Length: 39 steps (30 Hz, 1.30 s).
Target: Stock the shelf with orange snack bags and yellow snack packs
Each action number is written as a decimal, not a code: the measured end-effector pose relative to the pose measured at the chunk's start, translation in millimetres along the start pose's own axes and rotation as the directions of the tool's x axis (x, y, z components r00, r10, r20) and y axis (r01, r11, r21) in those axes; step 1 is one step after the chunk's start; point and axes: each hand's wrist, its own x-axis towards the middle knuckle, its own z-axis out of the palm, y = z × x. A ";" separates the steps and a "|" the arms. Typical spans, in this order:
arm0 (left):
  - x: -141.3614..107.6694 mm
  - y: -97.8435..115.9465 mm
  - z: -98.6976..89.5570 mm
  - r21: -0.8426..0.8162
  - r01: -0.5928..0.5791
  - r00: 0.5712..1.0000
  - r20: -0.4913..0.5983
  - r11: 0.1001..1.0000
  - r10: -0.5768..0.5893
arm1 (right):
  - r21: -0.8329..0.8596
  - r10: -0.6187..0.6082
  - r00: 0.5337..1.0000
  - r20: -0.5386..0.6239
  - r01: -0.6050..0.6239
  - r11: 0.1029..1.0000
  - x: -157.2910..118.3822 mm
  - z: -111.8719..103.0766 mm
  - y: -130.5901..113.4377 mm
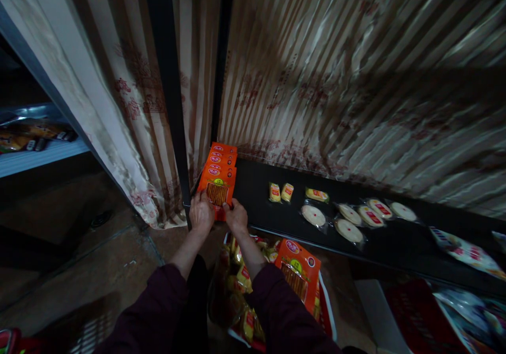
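Observation:
At the left end of the black shelf (256,185), my left hand (201,213) and my right hand (236,217) hold the near edge of an orange snack packet (217,191). Its clear window shows brown sticks. My right thumb and fingers pinch its right corner, while my left fingers grip the left side. Behind it, more orange packets overlap in a row towards the curtain. Below my right forearm stands a red and white box (328,306), holding small yellow wrapped snacks (244,277) and another orange packet (298,269).
Along the shelf lie small yellow packs (287,192), several round white wrapped cakes (313,215) and a white packet (466,251). A striped curtain (336,79) hangs behind. A dark post (168,79) rises left of my hands. A red box (422,312) stands at lower right.

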 end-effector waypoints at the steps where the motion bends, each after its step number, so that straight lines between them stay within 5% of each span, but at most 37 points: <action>1: -0.6 -1.4 2.5 0.018 -0.030 0.999 -0.010 0.999 0.030 | -0.033 0.009 1.000 0.005 -0.009 0.999 -0.5 -1.0 -1.9; 9: -8.4 -10.5 15.3 0.065 -0.193 0.981 -0.016 0.979 0.195 | -0.053 0.022 0.999 -0.028 -0.023 0.998 -7.2 -1.9 -9.1; 14: -7.7 -13.5 16.0 0.031 -0.266 0.963 0.049 0.964 0.264 | -0.177 -0.227 0.961 -0.160 0.198 0.964 -11.7 -1.8 -10.7; 21: -2.7 -17.8 17.3 -0.004 -0.269 0.960 0.084 0.963 0.268 | -0.180 -0.388 0.919 -0.074 0.371 0.911 -0.7 9.4 -4.1; 30: -0.9 -14.2 8.7 0.020 -0.258 0.959 0.126 0.966 0.254 | -0.048 -0.379 0.919 -0.110 0.376 0.925 -1.6 14.8 6.3; 39: -21.9 7.8 2.6 0.000 -0.265 0.961 0.078 0.964 0.264 | -0.035 -0.269 0.947 -0.174 0.267 0.963 -61.4 -8.2 48.1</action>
